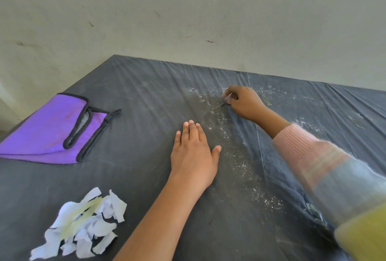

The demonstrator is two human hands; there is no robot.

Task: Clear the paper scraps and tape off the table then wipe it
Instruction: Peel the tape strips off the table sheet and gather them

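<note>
My left hand (193, 156) lay flat, fingers open, on the wrinkled black plastic surface (146, 98); my right hand's (244, 103) fingers pinched a tape strip (221, 105) amid white crumbs (240, 156).

A head-worn camera is looking forward and down, close over the table (146, 85), wall at twelve o'clock.

Table (146, 85): cloth (48, 129) at far left; scrap pile (83, 225) near left; tape strip (266, 100) far right.
</note>
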